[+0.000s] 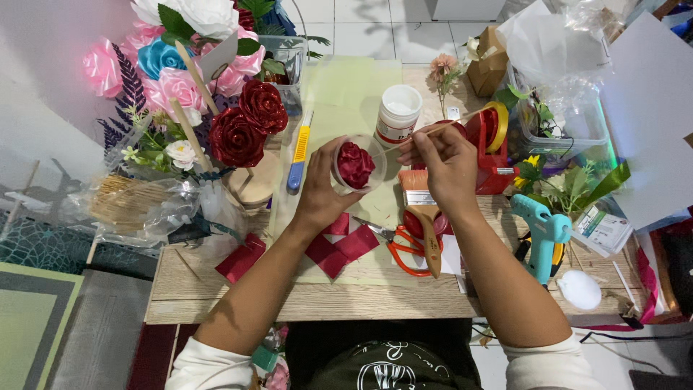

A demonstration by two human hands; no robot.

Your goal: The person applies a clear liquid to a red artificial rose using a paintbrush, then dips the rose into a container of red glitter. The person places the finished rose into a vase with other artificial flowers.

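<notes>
Left hand [317, 191] cupping red rose [355, 164]; right hand [444, 162] pinching stick [440, 128]

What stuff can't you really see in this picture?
Head view only:
- Lower half of the red ribbon rose: hidden by the left hand cupping it.
- Near end of the thin wooden stick: buried in the right hand.
- Scissors blades: partly under the paintbrush.
- Blue glue gun nozzle: too small to tell.
- Flower bouquet: cut off by the top edge.
</notes>
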